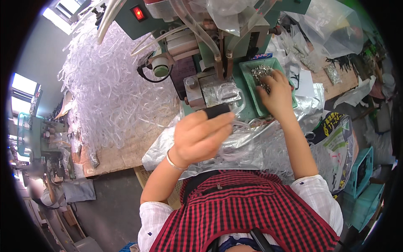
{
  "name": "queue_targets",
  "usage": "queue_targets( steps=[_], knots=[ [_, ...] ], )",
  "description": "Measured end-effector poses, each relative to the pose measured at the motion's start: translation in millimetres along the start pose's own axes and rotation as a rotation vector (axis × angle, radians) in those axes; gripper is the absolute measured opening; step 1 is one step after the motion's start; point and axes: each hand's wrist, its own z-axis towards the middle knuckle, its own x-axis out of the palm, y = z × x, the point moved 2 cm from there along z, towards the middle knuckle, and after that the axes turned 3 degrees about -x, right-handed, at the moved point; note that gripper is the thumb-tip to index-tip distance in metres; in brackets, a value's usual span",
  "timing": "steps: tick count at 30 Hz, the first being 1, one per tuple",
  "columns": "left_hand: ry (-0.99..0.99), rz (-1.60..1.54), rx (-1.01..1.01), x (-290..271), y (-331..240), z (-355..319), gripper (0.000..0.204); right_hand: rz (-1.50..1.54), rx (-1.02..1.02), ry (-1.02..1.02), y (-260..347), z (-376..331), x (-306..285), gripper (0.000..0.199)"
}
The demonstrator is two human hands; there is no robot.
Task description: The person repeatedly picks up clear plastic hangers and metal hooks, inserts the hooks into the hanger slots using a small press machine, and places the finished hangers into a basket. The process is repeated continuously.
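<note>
My left hand [199,136], with a black sleeve [217,111] on one finger and a bangle at the wrist, is closed on a clear plastic strap [240,98]. The strap curls up in a loop beside the metal work plate [212,90] of the machine. Over in the green tray [260,110], my right hand [278,95] reaches down to a heap of small shiny metal pieces [262,72]. Its thumb and fingers are bent and apart over the heap; whether a piece sits at the fingertips is too small to make out.
The green bench machine [121,19] with a lit red switch stands ahead, two clear tubes running down it. A large pile of clear straps [117,84] covers the bench at left. More straps lie on silvery sheeting [168,147] before me. Teal crates [364,206] stand at right.
</note>
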Motion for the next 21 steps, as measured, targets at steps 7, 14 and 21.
queue_targets(
  steps=[7,14,21],
  knots=[
    [-0.095,0.055,0.158,20,8,3,0.016,0.079,0.033,-0.182,-25,-7,15,0.008],
    [-0.091,-0.071,-0.059,25,-7,-13,0.020,-0.102,-0.036,-0.095,-13,7,4,0.016],
    [-0.239,0.449,-0.457,-69,-27,-84,0.028,0.000,-0.034,-0.177,-26,-16,3,0.010]
  ],
)
